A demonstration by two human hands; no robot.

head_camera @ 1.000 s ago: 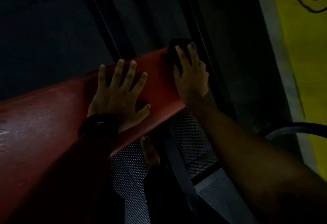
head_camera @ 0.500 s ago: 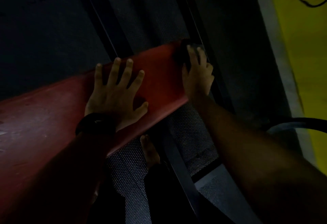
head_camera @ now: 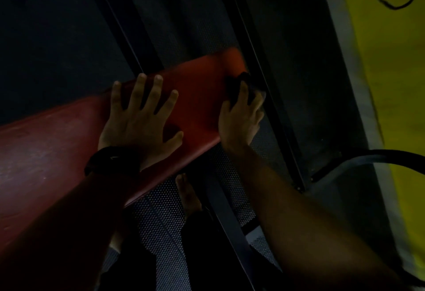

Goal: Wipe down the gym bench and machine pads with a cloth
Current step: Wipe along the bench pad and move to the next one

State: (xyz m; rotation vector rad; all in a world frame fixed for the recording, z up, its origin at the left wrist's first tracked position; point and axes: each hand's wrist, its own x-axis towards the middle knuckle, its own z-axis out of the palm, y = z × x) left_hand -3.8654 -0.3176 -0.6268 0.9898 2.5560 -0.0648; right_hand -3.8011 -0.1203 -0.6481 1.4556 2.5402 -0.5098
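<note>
Your right hand [head_camera: 239, 122] presses a cloth [head_camera: 232, 85] at the bench [head_camera: 197, 90] end; your left hand [head_camera: 135, 125] rests flat, fingers spread. The machine pads probably remain.

A single wide-angle camera, worn on the person's head, is looking forward and steeply down from close above the red bench pad [head_camera: 200, 88], tilting it diagonally across frame, with perforated floor plate [head_camera: 161, 221] below and yellow wall [head_camera: 391, 83] at right.
</note>
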